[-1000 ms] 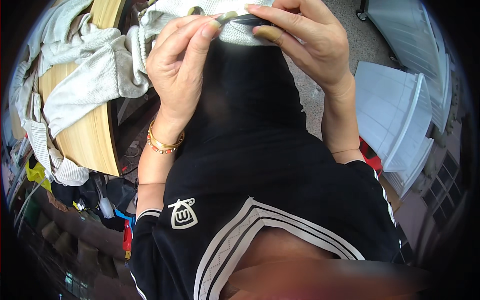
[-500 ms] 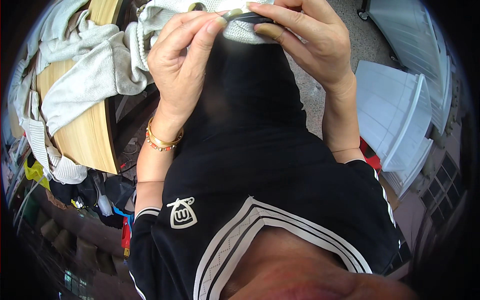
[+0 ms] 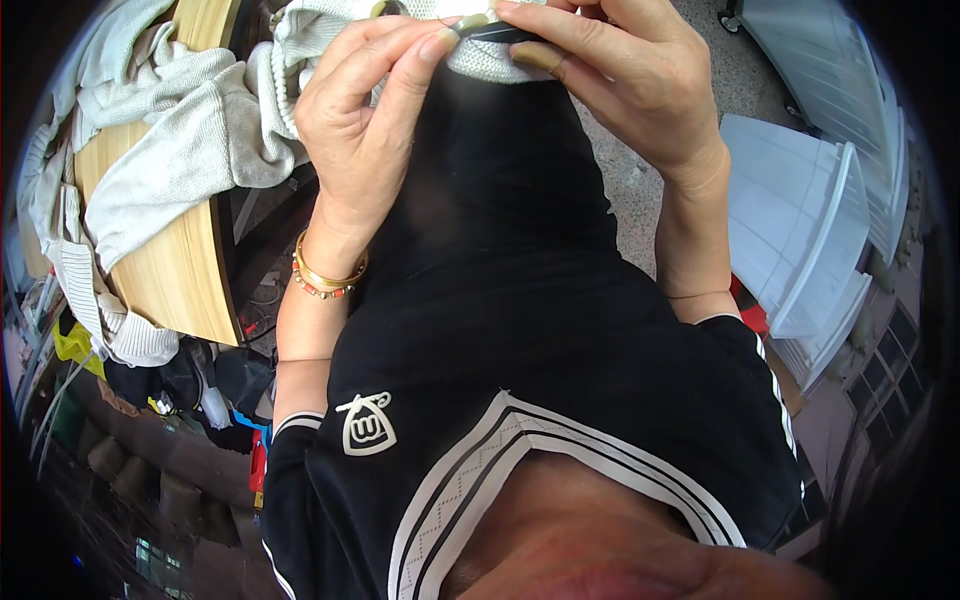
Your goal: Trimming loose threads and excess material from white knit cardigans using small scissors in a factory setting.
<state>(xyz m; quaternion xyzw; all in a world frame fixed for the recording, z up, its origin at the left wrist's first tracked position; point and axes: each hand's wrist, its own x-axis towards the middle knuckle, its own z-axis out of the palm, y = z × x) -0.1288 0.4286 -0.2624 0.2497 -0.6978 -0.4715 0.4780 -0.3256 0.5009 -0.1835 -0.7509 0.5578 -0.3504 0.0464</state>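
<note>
At the top edge, both my hands are raised over a cream knitted garment [image 3: 490, 65]. My left hand [image 3: 365, 120] is closed in a pinch on a small, shiny, olive-toned button [image 3: 471, 22]. A slim black tool with a pointed end [image 3: 505, 34] lies in the fingers of my right hand [image 3: 640, 80], its tip against the button; its exact kind is unclear. The right thumb carries a tan cover or nail. Another shiny round button [image 3: 390, 9] shows on the knit beyond my left hand. Part of the right fingers is cut off by the frame.
A light wooden table [image 3: 165, 270] on the left bears more cream knitwear [image 3: 200, 135]. White plastic bins [image 3: 790, 210] stand on the speckled floor at the right. Bags and a yellow item [image 3: 75, 345] lie below the table's near end.
My right hand and forearm have shifted slightly right. The button and tool tip have moved a little up and right; both hands keep their hold.
</note>
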